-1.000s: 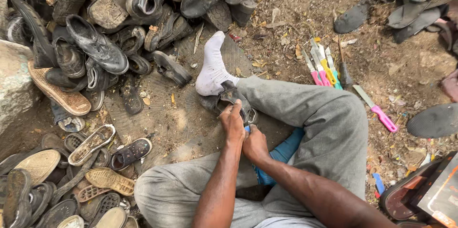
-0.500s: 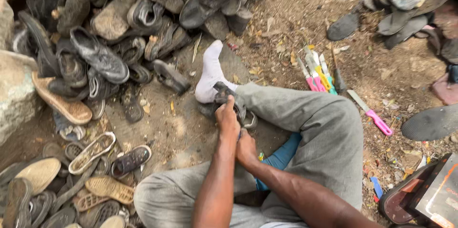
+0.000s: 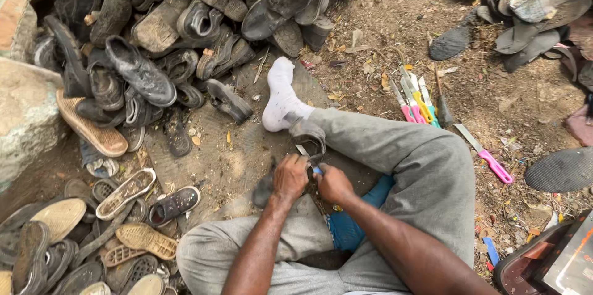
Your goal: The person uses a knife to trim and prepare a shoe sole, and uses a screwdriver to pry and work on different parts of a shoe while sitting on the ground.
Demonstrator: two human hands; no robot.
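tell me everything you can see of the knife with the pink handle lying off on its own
The knife lies flat on the bare dirt, apart from the bundle of tools, beside the grey trouser leg. It has a bright pink plastic-looking handle and a plain grey metal blade pointing up-left. No hand touches it; only litter scraps lie around it.

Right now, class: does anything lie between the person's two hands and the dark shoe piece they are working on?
Nothing visible does. The left hand and right hand both close directly on the dark shoe piece beside the grey trouser leg, with a blue-handled tool held between them.
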